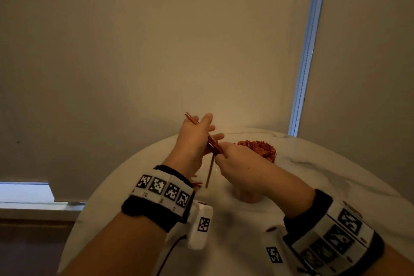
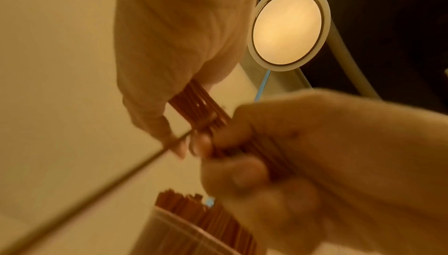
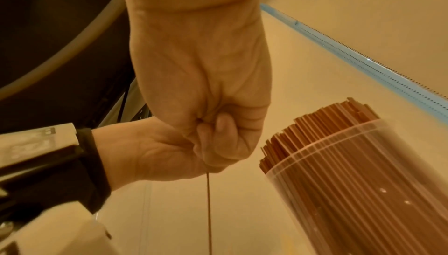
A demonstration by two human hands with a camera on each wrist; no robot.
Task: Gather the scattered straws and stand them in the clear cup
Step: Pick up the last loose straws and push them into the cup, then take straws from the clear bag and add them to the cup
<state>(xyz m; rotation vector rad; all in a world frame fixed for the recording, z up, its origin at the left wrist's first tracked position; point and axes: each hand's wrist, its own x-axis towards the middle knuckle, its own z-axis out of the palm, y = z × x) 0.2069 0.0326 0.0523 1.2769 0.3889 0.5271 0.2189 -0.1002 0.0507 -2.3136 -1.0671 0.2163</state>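
Meeting above the white marble bench point(image 1: 313, 163), both hands share one bundle of brown straws point(image 1: 214, 144). Left hand point(image 1: 195, 139): raised, grip closed round the bundle's upper part. Right hand point(image 1: 237, 163): grip clamped on the lower part, one loose straw point(image 1: 210, 171) hanging down. Head view: more straws point(image 1: 196, 183) lying on the bench. Right wrist view: clear cup point(image 3: 378, 192), ribbed, packed with upright straws, just beside the hands.

Home (marble table point(image 1: 313, 163), roller blinds point(image 1: 156, 51))
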